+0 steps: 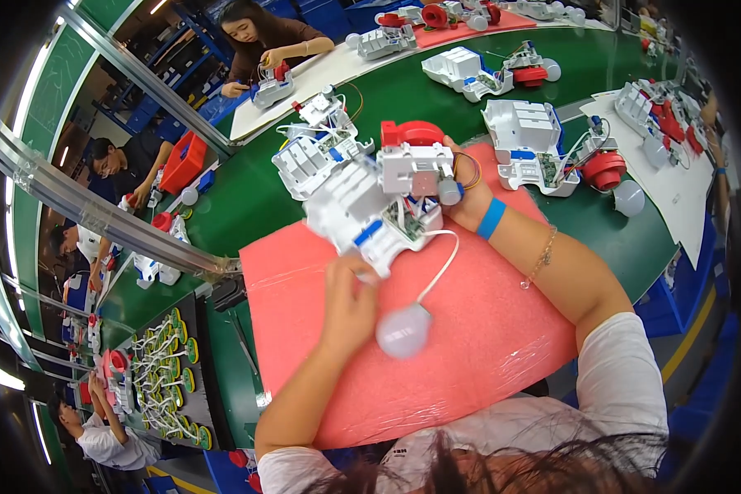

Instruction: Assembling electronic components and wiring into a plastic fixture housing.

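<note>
A white plastic housing (346, 206) with an open circuit board (403, 221) and a blue strip sits tilted over the pink foam sheet (305, 370). My right hand (469, 198) is closed round the attached white block with a motor and a red round part (420, 133); its fingers are partly hidden behind. My left hand (350, 296), slightly blurred, has curled fingers at the housing's near lower corner, gripping its edge. From the housing a white cable (449, 267) runs down to a round translucent white piece (403, 331), which hangs blurred above the foam.
Similar white housings with red parts stand on the green bench, one (523, 144) at right, another (465, 70) farther back, another (317, 148) behind mine. At left, a dark tray (193, 329) holds several green-yellow round parts with white wires. A metal post (99, 206) crosses the left. Co-workers sit beyond.
</note>
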`<action>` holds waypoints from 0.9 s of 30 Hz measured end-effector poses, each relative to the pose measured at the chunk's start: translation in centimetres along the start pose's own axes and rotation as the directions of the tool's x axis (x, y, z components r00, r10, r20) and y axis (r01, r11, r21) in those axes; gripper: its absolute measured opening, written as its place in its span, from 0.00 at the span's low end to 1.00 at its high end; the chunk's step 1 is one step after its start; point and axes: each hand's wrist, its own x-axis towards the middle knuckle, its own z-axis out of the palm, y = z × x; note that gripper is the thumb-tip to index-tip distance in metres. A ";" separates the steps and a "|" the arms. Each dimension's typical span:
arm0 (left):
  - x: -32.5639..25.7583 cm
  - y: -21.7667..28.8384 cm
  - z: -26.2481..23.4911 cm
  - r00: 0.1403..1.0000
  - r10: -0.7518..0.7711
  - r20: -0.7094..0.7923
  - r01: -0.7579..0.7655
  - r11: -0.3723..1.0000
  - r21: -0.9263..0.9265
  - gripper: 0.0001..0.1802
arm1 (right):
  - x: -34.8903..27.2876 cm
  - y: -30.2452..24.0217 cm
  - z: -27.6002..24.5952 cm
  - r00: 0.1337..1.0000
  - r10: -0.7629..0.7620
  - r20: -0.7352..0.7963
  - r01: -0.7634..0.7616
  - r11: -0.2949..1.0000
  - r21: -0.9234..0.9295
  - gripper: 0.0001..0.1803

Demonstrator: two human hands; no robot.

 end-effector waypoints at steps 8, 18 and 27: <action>-4.9 9.4 -1.7 0.808 -0.004 0.589 -0.065 0.993 0.096 0.13 | -1.4 1.5 2.2 0.919 0.393 0.017 -0.391 0.918 -0.069 0.25; 8.0 1.3 -2.3 0.907 -0.075 0.415 0.237 0.904 -0.356 0.51 | -1.0 1.0 2.2 0.884 0.466 0.045 -0.447 0.869 -0.213 0.21; 6.9 1.8 -1.8 0.938 -0.233 0.256 0.318 0.873 -0.370 0.44 | -9.5 -1.6 9.9 0.801 0.105 0.589 0.597 -0.212 -0.774 0.09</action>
